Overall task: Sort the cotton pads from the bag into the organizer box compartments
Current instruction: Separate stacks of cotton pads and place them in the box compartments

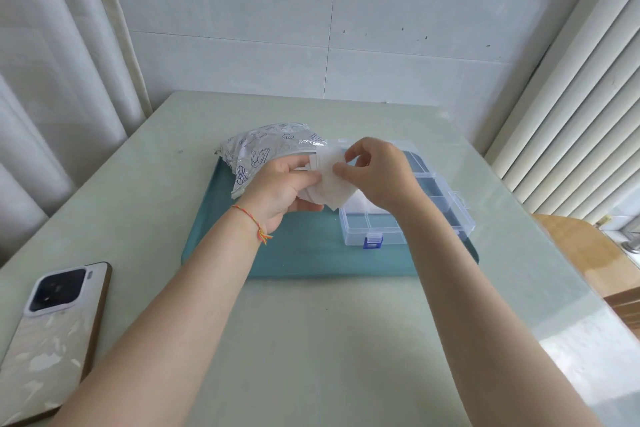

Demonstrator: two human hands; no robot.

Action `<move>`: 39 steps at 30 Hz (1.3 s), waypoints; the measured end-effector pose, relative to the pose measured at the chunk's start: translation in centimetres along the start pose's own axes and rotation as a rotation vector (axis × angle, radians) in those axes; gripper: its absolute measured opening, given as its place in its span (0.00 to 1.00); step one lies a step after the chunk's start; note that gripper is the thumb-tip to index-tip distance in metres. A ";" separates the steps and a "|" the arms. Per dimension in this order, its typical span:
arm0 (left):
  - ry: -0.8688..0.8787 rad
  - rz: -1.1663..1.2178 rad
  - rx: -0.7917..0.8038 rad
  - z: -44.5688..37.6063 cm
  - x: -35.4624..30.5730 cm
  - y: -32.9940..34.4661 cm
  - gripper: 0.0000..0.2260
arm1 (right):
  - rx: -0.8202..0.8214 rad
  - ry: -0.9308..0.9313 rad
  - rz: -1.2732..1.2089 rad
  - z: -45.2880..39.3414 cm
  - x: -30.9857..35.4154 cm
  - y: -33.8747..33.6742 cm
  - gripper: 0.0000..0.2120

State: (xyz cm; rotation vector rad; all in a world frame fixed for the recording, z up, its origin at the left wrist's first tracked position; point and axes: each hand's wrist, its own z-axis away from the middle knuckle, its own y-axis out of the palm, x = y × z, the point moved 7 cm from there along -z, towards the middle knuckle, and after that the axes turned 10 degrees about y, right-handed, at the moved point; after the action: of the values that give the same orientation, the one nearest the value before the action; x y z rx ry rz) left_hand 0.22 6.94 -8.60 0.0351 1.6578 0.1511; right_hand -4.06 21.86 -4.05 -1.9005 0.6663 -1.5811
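1. Two bare hands meet at the frame's centre: the left hand (284, 189) grips a loose stack of thin white square cotton pads (329, 184), while the right hand (375, 172) pinches the top pad between thumb and fingertip, seemingly peeling one off
2. Clear plastic organizer box with blue latch (372, 229) sits open just right of the stack, on the teal mat (311, 253); white pads already fill a compartment near its front
3. Printed silvery plastic bag (263, 149) lies behind the left hand, centre-left, its mouth towards the pads
4. Risk: pads this thin cling together, so the pinch may lift several at once, or the fanned stack may slip from the left grip and scatter over the mat
5. Risk: the right wrist hangs over the box, so lowering carelessly could nudge it or its dividers
6. White-backed phone (52, 333) lies lower left on the pale green table (311, 340), well apart; nothing blocks the way to the box
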 end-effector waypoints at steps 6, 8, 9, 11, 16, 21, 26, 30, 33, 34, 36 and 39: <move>0.012 0.037 -0.024 0.0 0.0 0.2 0.12 | -0.070 -0.124 0.139 0.9 1.8 1.0 0.12; 0.021 0.024 -0.020 -0.1 0.0 0.2 0.13 | -0.035 -0.046 0.091 0.7 1.2 1.4 0.12; 0.022 0.015 -0.017 -0.1 0.0 0.2 0.14 | -0.017 -0.003 0.059 0.7 0.9 1.6 0.13; 0.021 0.012 -0.018 -0.1 0.1 0.3 0.15 | -0.014 0.025 0.036 0.7 0.7 1.8 0.11; 0.016 0.035 -0.039 -0.1 0.0 0.3 0.14 | 0.020 0.055 -0.133 0.7 0.7 1.8 0.05; 0.007 0.045 -0.157 -0.2 0.0 -0.8 0.14 | 0.139 0.180 -0.520 0.3 -0.4 0.4 0.05; -0.005 0.057 -0.159 0.0 -0.2 -0.9 0.14 | 0.110 0.177 -0.669 -0.3 -1.5 -2.6 0.05; -0.009 0.041 -0.062 0.1 -0.1 -0.1 0.11 | 0.201 0.105 -0.402 0.3 -0.2 -1.5 0.02; 0.012 -0.002 0.020 0.3 -0.3 0.4 0.14 | 0.186 0.055 -0.213 0.6 0.3 -1.1 0.02; 0.017 -0.011 0.035 0.4 -0.4 0.5 0.14 | 0.178 0.042 -0.176 0.6 0.3 -1.0 0.03; 0.014 -0.008 0.051 0.5 -0.4 0.7 0.15 | 0.165 0.024 -0.116 0.7 0.3 -1.0 0.03; -0.012 0.032 0.094 0.6 -0.3 1.1 0.16 | 0.132 0.013 -0.075 0.5 0.4 -1.0 0.02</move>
State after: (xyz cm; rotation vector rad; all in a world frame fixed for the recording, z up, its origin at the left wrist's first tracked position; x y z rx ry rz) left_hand 0.75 8.03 -8.19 0.1336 1.6519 0.0969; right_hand -3.47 22.37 -3.18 -1.8383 0.4881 -1.6427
